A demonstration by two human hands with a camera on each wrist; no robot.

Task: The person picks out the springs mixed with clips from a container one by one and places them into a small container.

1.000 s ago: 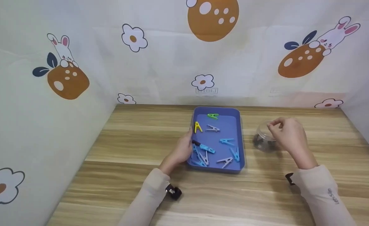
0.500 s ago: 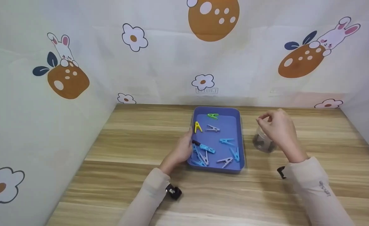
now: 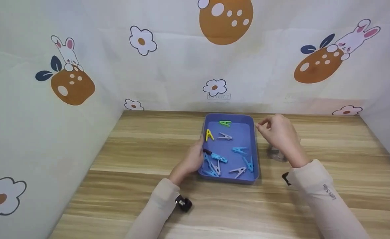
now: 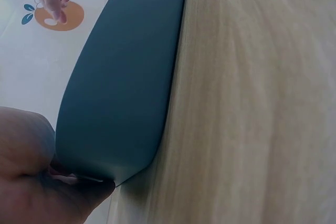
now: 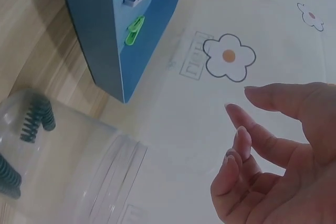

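Blue tray (image 3: 252, 146) of clothespins (image 3: 239, 149): left hand (image 3: 193, 158) grips its left rim; right hand (image 3: 277, 134), loosely curled, empty, has moved from clear jar (image 3: 276, 153) to tray's right edge.

A wooden counter (image 3: 141, 146) with pale and darker grain bands runs across the scene under soft, even light. Cream fabric walls (image 3: 168, 66) close it in on the left, far and right sides. They are printed with white flowers (image 3: 214, 87), orange spotted eggs (image 3: 225, 20) and white rabbits (image 3: 354, 35) with pink ears.
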